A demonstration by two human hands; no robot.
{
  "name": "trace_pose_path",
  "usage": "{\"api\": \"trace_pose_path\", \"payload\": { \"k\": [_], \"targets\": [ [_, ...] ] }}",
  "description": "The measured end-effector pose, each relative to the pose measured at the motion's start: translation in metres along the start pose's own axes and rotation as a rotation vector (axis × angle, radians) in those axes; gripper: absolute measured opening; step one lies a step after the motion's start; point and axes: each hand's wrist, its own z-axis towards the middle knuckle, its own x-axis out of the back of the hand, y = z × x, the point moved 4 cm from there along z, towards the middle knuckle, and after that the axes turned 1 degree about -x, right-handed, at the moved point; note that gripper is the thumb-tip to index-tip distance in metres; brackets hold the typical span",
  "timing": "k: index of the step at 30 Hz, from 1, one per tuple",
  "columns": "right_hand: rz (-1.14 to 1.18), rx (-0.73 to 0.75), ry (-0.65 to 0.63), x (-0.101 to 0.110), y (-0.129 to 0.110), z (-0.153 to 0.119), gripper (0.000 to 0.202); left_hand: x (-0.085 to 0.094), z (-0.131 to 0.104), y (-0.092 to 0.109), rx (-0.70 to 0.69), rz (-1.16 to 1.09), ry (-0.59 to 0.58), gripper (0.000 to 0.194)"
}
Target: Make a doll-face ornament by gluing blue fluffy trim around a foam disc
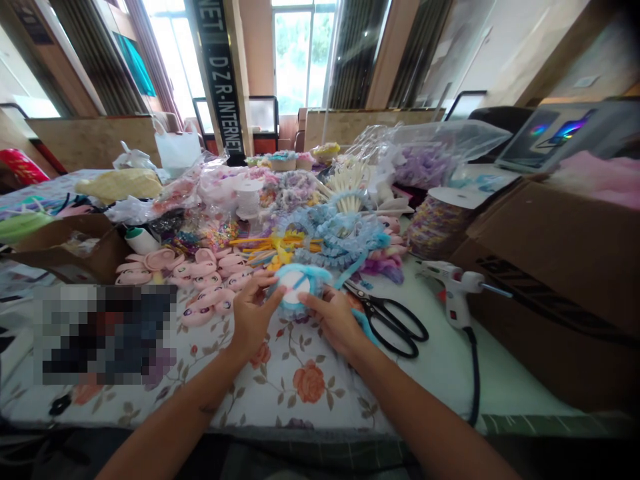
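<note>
My forearms point(173, 403) extended forward. My left hand point(254, 315) and right hand point(340, 319) were partly closed, thumbs and fingers gripping opposite sides of the blue-ruffled white disc point(297, 291), directly before me. Black-handled scissors point(373, 307) lay just beside the right hand; the glue gun point(454, 293) lay farther right, near the cardboard box point(545, 267). Pink pieces point(203, 277) and heaped trimmings point(295, 187) obstructed the area beyond. A flowered cloth point(273, 403) covered the table. Windows point(304, 60) stood behind.
</note>
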Motion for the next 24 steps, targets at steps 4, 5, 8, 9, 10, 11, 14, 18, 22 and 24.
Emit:
{"api": "trace_pose_path", "payload": {
  "k": [4, 5, 8, 9, 10, 11, 14, 18, 22, 24],
  "targets": [
    [-0.009, 0.008, -0.001, 0.0026, 0.0001, 0.0001, 0.032, -0.0023, 0.0003, -0.0029, -0.003, -0.029, -0.024, 0.021],
    [-0.010, 0.006, -0.003, 0.0033, 0.0003, 0.0003, 0.031, -0.0026, 0.0007, -0.0027, 0.002, -0.034, -0.034, 0.022],
    [-0.014, 0.000, -0.009, 0.0043, 0.0011, 0.0013, 0.029, -0.0029, 0.0014, -0.0016, 0.032, -0.022, -0.069, 0.025],
    [-0.016, -0.001, -0.011, 0.0044, 0.0014, 0.0017, 0.028, -0.0027, 0.0013, -0.0012, 0.037, -0.010, -0.075, 0.026],
    [-0.017, 0.000, -0.012, 0.0045, 0.0015, 0.0021, 0.027, -0.0025, 0.0011, -0.0008, 0.037, 0.004, -0.079, 0.028],
    [-0.018, 0.001, -0.012, 0.0046, 0.0016, 0.0024, 0.027, -0.0023, 0.0009, -0.0006, 0.032, 0.013, -0.080, 0.028],
    [-0.015, -0.001, -0.008, 0.0053, 0.0020, 0.0029, 0.028, -0.0021, 0.0003, -0.0008, 0.023, 0.012, -0.075, 0.026],
    [-0.024, -0.010, -0.003, 0.0047, 0.0014, 0.0035, 0.026, -0.0026, 0.0020, -0.0020, 0.051, -0.005, -0.105, 0.028],
    [-0.023, -0.034, -0.013, 0.0026, 0.0005, 0.0045, 0.026, -0.0032, 0.0042, -0.0030, 0.056, 0.002, -0.167, 0.032],
    [-0.019, -0.029, -0.009, 0.0030, -0.0001, 0.0043, 0.027, -0.0037, 0.0043, -0.0038, 0.052, 0.021, -0.184, 0.027]
  ]
}}
